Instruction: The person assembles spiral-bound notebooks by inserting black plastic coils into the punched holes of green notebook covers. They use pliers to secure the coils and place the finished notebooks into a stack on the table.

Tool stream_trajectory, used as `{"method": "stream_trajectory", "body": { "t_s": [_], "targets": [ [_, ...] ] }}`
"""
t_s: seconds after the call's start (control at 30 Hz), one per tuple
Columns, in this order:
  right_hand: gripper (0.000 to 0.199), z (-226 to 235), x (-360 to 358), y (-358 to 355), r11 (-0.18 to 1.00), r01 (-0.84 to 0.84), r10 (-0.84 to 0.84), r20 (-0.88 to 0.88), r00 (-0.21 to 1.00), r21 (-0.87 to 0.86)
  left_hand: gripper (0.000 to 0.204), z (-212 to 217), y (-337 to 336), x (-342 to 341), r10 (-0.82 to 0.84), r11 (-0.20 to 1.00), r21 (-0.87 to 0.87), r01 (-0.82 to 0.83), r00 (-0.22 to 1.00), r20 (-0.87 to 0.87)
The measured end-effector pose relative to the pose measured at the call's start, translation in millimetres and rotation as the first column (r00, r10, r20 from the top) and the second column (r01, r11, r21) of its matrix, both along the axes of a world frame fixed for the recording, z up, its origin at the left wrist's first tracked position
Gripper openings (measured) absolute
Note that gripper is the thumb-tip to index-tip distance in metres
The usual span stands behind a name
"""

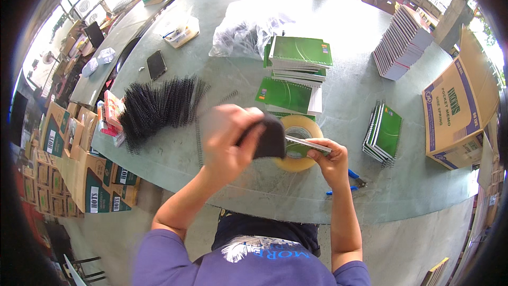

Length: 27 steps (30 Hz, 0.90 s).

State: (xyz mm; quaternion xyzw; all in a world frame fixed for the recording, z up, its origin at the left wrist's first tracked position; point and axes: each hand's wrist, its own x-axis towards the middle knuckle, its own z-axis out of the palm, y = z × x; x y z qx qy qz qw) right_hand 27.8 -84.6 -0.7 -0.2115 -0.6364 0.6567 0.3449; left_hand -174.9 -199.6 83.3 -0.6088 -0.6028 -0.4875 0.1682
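Note:
My left hand (231,140), smeared by motion, has its fingers closed round a dark, curved piece (271,137) that looks like a cloth or soft pad. In my right hand (330,163), a thin, pale, flat thing (307,143) is pinched, seen edge-on, perhaps a notebook. Its left end meets the dark piece; whether they touch I cannot tell. Behind and below both lies a large roll of yellowish clear tape (292,166) on the table. Blue-handled cutting pliers (353,182) rest beside my right wrist.
Green spiral notebooks (301,50) are stacked beyond my hands, with more notebooks (389,132) at right. A heap of black spiral coils (159,106) lies left, near a phone (156,64). A plastic bag (238,34), tall notebook stack (402,42) and open carton (455,111) stand farther out.

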Motion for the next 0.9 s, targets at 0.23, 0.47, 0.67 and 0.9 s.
{"method": "stream_trajectory", "body": {
  "t_s": [0.23, 0.47, 0.67, 0.9],
  "targets": [
    [0.021, -3.2, -5.3, -6.4, 0.991, 0.069, -0.060, -0.075, 0.995, 0.113, 0.029, 6.1, -9.9, 4.2, -0.043, 0.996, -0.073, 0.047, 0.998, 0.052],
    [0.018, 3.3, -5.0, -10.2, 0.998, 0.067, -0.067, -0.027, 0.997, -0.011, 0.029, -25.1, -15.8, 15.4, -0.162, 0.946, -0.265, 0.184, 0.981, 0.103],
    [0.018, 13.4, -8.3, -0.7, 0.974, 0.088, -0.099, 0.044, 0.994, 0.211, 0.029, -60.6, -27.3, 29.6, -0.272, 0.859, -0.431, 0.276, 0.959, 0.072],
    [0.020, 14.7, -9.7, 3.6, 0.990, 0.038, -0.047, 0.066, 0.997, 0.132, 0.024, -39.1, 15.8, -16.7, -0.249, 0.878, -0.446, 0.172, 0.961, -0.121]
  ]
}}
